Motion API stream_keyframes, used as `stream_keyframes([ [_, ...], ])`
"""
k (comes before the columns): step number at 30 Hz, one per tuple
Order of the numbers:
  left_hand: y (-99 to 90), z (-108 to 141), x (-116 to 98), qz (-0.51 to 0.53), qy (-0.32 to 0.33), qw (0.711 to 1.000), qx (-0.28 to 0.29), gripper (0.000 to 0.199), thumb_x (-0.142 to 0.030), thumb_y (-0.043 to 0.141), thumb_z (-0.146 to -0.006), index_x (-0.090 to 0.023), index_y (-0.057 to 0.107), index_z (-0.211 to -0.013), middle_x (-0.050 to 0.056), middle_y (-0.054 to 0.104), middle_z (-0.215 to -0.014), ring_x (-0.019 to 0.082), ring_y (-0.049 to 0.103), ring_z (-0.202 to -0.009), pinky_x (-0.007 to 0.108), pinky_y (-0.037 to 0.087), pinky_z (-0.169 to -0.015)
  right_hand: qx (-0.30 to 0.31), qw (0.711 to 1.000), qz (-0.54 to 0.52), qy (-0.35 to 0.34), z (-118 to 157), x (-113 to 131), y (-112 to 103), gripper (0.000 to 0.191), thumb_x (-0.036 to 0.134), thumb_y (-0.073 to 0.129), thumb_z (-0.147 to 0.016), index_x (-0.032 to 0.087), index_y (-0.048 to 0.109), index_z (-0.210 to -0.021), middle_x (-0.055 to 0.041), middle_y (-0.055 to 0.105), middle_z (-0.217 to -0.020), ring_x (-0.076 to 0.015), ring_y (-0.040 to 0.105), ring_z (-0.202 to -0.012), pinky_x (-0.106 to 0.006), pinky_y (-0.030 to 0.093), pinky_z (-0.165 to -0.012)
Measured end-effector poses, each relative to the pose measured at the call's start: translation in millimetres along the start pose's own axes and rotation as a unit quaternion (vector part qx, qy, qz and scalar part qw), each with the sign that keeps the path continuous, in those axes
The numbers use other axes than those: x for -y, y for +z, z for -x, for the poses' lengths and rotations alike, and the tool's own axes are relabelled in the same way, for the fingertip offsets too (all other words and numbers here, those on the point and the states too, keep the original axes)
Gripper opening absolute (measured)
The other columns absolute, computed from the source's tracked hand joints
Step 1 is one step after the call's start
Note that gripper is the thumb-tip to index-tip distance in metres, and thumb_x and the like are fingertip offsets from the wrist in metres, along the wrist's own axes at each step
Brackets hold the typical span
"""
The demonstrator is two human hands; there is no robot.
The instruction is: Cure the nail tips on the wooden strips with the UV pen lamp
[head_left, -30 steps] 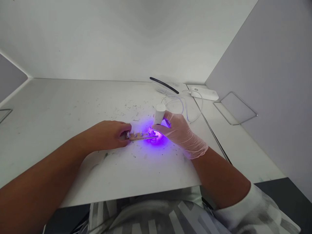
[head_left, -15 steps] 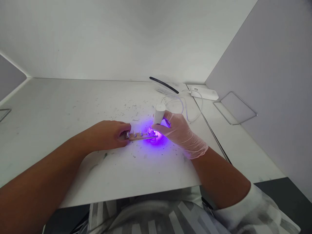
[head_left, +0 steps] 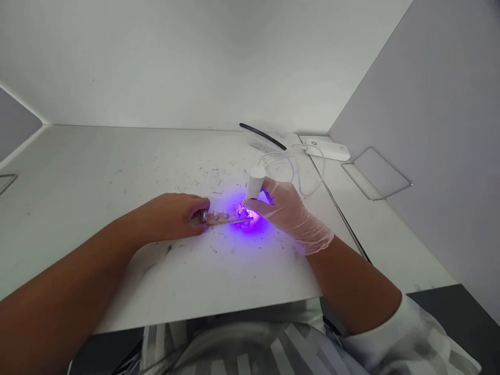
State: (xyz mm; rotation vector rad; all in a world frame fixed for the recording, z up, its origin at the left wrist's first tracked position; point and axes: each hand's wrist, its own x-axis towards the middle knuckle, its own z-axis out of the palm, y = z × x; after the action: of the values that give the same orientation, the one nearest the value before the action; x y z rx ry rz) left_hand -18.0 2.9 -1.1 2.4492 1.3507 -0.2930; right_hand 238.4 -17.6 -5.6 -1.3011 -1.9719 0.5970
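Observation:
My bare left hand (head_left: 177, 216) grips the left end of a narrow strip (head_left: 222, 220) with small shiny pieces standing along its top. In a thin, pale pink glove, my right hand (head_left: 287, 208) is closed around a white UV lamp (head_left: 255, 181). The lamp points down over the strip's right end and throws a violet glow on it and the table around it. Glare and my right fingers partly hide the pieces at that end, so their kind is unclear.
A thin white cable (head_left: 300, 179) loops between the lamp and a white box (head_left: 328, 149) at the back right. A dark curved bar (head_left: 262, 136) with a clear sheet stands near the back wall. Dark specks dot the white table (head_left: 117, 291). Right of it is a wire frame (head_left: 377, 198).

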Motion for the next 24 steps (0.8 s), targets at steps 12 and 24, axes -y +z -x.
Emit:
stream_keyframes([
  [12, -1.5, -0.2, -0.9, -0.001, -0.005, 1.0, 0.004, 0.026, -0.05, 0.051, -0.08, -0.025, 0.055, -0.08, 0.001, 0.063, -0.071, 0.015, 0.052, -0.057, 0.029, 0.029, -0.052, 0.001, 1.0, 0.008, 0.011, 0.5, 1.6, -0.4, 0.024, 0.044, 0.066, -0.08, 0.021, 0.058, -0.076, 0.0075, 0.04, -0.052, -0.0072, 0.033, -0.049, -0.024, 0.03, -0.051],
  [24, -0.1, -0.3, 0.3, 0.004, -0.004, 1.0, -0.001, 0.025, -0.049, 0.052, -0.078, -0.025, 0.056, -0.079, 0.0, 0.063, -0.07, 0.015, 0.051, -0.056, 0.03, 0.029, -0.052, 0.001, 1.0, 0.01, 0.004, 0.4, 0.8, -0.1, 0.024, 0.043, 0.066, -0.081, 0.021, 0.059, -0.077, 0.0075, 0.041, -0.052, -0.007, 0.033, -0.049, -0.024, 0.03, -0.051],
])
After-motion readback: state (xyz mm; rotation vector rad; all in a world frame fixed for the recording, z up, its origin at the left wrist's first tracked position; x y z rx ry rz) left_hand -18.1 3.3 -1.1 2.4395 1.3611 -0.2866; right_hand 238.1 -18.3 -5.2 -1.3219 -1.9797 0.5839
